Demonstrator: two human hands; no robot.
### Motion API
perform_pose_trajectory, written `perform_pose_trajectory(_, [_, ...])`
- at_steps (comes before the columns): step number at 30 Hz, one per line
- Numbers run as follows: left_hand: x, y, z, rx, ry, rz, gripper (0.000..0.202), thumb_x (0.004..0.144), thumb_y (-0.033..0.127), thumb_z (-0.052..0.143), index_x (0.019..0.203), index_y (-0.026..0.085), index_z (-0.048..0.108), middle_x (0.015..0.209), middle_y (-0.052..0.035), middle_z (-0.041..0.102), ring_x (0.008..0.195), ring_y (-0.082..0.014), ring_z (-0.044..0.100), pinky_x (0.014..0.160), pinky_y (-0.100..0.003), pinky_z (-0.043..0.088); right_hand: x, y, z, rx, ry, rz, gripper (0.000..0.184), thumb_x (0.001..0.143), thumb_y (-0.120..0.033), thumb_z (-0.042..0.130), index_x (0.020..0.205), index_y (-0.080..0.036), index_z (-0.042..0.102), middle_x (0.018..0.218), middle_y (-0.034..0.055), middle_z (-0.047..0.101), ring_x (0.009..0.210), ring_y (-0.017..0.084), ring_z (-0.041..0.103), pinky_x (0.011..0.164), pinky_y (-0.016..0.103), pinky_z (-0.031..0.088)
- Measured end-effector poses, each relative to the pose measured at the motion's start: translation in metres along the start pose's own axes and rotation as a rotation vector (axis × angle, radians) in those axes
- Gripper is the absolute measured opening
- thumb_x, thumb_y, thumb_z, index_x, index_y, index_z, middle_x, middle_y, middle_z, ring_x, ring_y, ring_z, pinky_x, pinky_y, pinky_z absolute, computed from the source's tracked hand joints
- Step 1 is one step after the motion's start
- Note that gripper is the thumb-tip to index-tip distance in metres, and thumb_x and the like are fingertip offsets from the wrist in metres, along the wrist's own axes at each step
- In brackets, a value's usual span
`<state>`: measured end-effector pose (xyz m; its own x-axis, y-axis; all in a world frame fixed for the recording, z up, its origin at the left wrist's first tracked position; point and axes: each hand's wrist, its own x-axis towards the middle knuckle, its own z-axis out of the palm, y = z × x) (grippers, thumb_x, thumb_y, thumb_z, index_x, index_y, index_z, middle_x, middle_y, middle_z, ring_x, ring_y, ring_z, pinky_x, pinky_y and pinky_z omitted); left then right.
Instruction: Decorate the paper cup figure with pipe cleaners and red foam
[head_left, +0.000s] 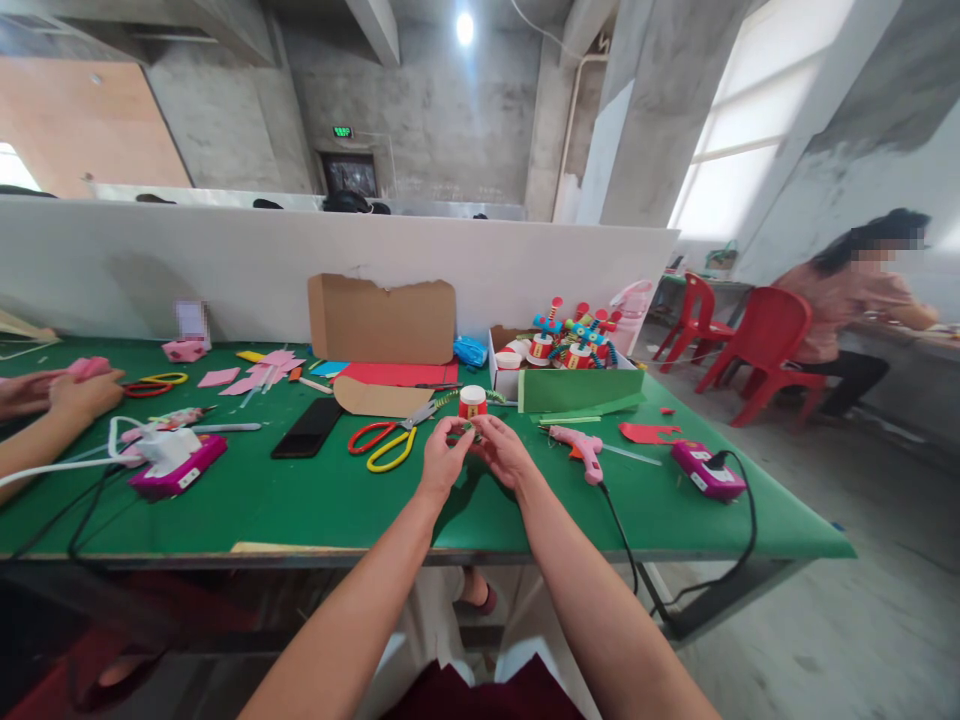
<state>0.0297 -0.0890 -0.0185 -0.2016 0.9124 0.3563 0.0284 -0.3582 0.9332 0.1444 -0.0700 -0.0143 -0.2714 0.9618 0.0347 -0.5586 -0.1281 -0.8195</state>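
Small greenish piece (475, 433) is resting between the fingertips near the centre of the frame, just in front of a red jar (473, 403) with a white lid; fingers are covering much of it, so its shape is hard to tell. The left hand (444, 458) and the right hand (507, 452) are lying almost together, thumbs and fingertips pinching the piece from both sides. Whether any finger is touching the jar I cannot tell.

For such fine handling, one hand should be steadying while the other is adjusting, and lightly, since a hard squeeze could bend so slight a thing. Resting the wrists on the green table (352, 515) would probably be giving a surer pinch. Right of centre, a pink glue gun (589, 455) is lying near the right hand; its tip could be hot. Left of centre, cutters (410, 425) with red and yellow handles are lying near the left hand.
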Motion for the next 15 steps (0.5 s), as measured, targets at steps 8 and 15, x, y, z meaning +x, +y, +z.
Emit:
perform_pose_trajectory(8, [0.0049, -0.0067, -0.0010, -0.298, 0.058, -0.162, 0.036, 0.064, 0.045, 0.070, 0.083, 0.017, 0.060, 0.079, -0.0012, 0.064, 0.073, -0.0147, 0.059, 0.070, -0.029, 0.047, 0.0016, 0.0010, -0.0030, -0.016, -0.026, 0.072, 0.025, 0.077, -0.041, 0.071, 0.083, -0.017, 0.064, 0.081, 0.0036, 0.069, 0.068, 0.014, 0.066, 0.068, 0.029, 0.055])
perform_pose_trajectory(15, [0.0058, -0.0077, -0.0027, -0.285, 0.071, -0.189, 0.037, 0.064, 0.047, 0.069, 0.084, 0.017, 0.060, 0.078, -0.0012, 0.063, 0.070, -0.0137, 0.057, 0.065, -0.027, 0.044, 0.0014, -0.0002, -0.0016, -0.073, 0.061, 0.018, 0.034, 0.064, -0.045, 0.080, 0.074, -0.017, 0.065, 0.067, -0.0004, 0.064, 0.059, 0.011, 0.060, 0.061, 0.025, 0.050])
